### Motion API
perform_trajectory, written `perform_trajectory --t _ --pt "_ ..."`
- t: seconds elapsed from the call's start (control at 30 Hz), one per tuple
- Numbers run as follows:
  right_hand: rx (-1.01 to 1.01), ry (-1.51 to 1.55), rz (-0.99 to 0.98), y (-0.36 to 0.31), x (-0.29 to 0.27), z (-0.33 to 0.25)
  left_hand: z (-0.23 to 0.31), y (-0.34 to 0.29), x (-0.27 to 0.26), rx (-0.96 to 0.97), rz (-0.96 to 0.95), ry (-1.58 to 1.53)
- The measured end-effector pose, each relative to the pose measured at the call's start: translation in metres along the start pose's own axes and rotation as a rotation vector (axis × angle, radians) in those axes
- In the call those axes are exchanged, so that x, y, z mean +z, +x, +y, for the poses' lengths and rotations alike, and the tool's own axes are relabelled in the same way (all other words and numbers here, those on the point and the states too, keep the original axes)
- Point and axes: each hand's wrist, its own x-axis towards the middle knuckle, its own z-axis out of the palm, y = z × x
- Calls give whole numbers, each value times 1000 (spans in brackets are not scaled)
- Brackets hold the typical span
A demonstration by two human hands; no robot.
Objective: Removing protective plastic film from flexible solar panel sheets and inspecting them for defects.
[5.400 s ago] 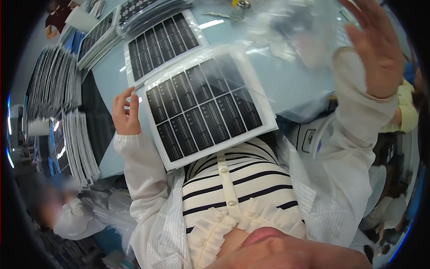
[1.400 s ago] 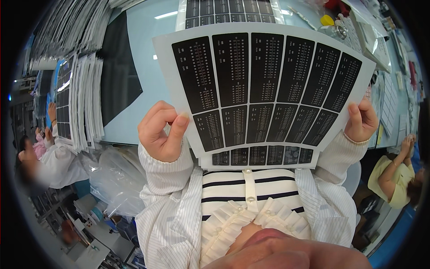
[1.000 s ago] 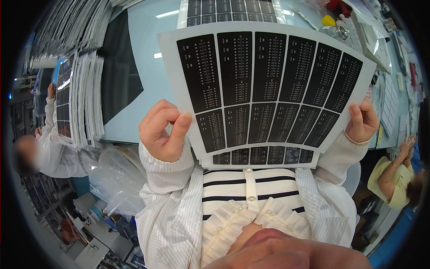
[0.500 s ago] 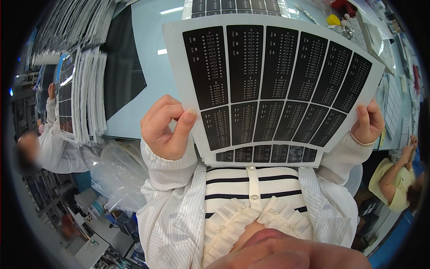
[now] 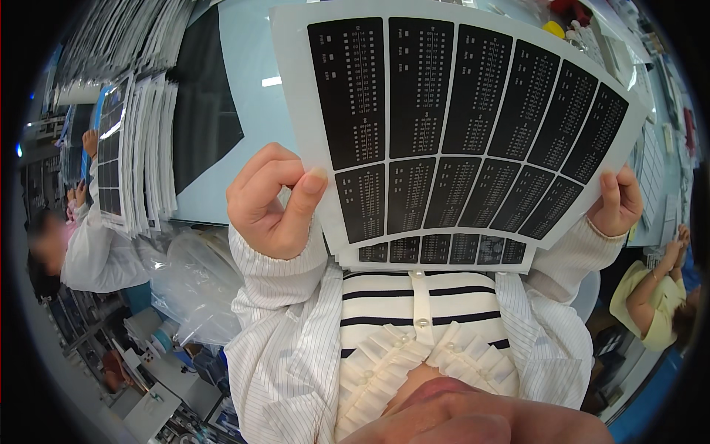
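I hold up a white printed sheet [image 5: 418,96] with rows of black panels, each dotted with small white marks. My left hand [image 5: 275,203] pinches its left edge, thumb on the front face and fingers curled. On the opposite edge my right hand [image 5: 617,201] grips it the same way. Another printed sheet of the same kind [image 5: 435,250] shows below the lower edge, close to my chest; whether it is one sheet or a stack I cannot tell. The held sheet hides much of the table behind it.
Piles of similar sheets [image 5: 151,155] stand on the pale blue table [image 5: 203,200] at the left, beside a dark sheet [image 5: 207,111]. Clear plastic bags [image 5: 194,285] hang at the table's front edge. One person [image 5: 107,251] works at the left, another [image 5: 647,296] at the right.
The held sheet has risen and tilted closer, covering the printed sheet seen beyond it before. My left hand moved slightly up, my right slightly outward. The person at the left shifted.
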Motion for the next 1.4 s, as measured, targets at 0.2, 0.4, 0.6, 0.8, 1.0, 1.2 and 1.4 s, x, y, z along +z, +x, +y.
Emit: perform_trajectory --t 0.2,0.4,0.6,0.8,1.0,1.2,1.4 --pt "9 -27 -34 4 0 -5 0 2 -2 19 25 -19" --pt "-1 -4 -44 5 5 -8 -1 1 -5 27 39 -23" --pt "-4 9 -57 6 8 -10 -2 0 -9 29 46 -26" --pt "-43 3 -69 7 12 -12 -3 -2 -11 26 44 -33" --pt "-51 -5 -62 7 18 -15 -7 -4 -15 29 33 -19" --pt "-58 -2 -64 6 21 -13 -9 -7 -15 15 42 -27" --pt "-69 -13 -91 9 23 -15 -9 -8 -16 0 44 -15"
